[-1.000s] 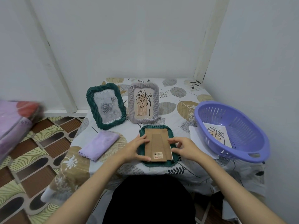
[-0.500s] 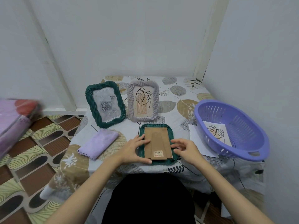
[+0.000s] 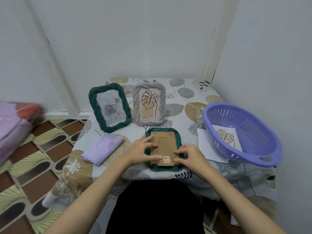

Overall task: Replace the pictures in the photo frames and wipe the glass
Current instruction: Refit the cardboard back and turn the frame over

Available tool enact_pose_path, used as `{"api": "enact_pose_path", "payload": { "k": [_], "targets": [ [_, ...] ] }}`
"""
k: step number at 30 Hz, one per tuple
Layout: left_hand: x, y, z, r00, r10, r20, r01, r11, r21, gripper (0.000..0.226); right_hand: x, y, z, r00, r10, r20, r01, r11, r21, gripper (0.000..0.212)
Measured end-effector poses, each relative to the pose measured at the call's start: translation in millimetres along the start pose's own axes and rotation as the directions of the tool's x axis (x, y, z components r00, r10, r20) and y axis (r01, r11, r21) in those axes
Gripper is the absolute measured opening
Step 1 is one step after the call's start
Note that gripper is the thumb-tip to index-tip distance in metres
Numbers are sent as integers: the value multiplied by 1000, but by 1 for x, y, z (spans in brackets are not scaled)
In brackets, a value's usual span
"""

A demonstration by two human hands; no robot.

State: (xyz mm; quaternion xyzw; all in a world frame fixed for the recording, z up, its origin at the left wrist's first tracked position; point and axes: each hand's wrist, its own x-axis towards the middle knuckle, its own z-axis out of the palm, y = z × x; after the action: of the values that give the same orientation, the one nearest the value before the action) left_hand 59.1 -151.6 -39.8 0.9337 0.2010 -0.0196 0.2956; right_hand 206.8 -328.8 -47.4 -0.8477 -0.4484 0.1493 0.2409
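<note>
A green frame lies face down near the table's front edge, its brown backing board with a fold-out stand facing up. My left hand rests on the board's left side, thumb at its lower edge. My right hand presses fingertips on the board's lower right corner. Behind stand a green frame with a grey rose picture and a grey frame with a leaf drawing. A folded lilac cloth lies to the left.
A purple plastic basket at the right holds a leaf picture; a white sheet lies partly under it. The table has a leaf-patterned cover. Walls close in behind and right. A pink bundle sits at far left.
Both hands slid slightly along the backing board: the left moved further onto its left side, the right shifted down to the lower right corner. The frame stays flat.
</note>
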Motion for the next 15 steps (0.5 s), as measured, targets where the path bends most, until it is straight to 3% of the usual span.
{"api": "enact_pose_path", "payload": {
  "k": [3, 10, 12, 15],
  "targets": [
    [8, 4, 1, 1000, 17, -17, -15, 997, 81, 84, 1, -1, -2, 1000, -1, -3, 1, 1000, -11, 38],
    [9, 3, 11, 1000, -2, 18, 0, 993, 115, 75, 8, 2, -6, 999, -31, 18, 31, 999, 29, 30],
    [11, 4, 10, 1000, -3, 21, 0, 992, 128, 74, 22, 2, -12, 998, -6, -62, 12, 995, 101, 21],
    [11, 5, 7, 999, -5, 40, 0, 992, 125, 74, 49, 1, -18, 982, 70, -177, -59, 996, 67, 33]
  ]
}}
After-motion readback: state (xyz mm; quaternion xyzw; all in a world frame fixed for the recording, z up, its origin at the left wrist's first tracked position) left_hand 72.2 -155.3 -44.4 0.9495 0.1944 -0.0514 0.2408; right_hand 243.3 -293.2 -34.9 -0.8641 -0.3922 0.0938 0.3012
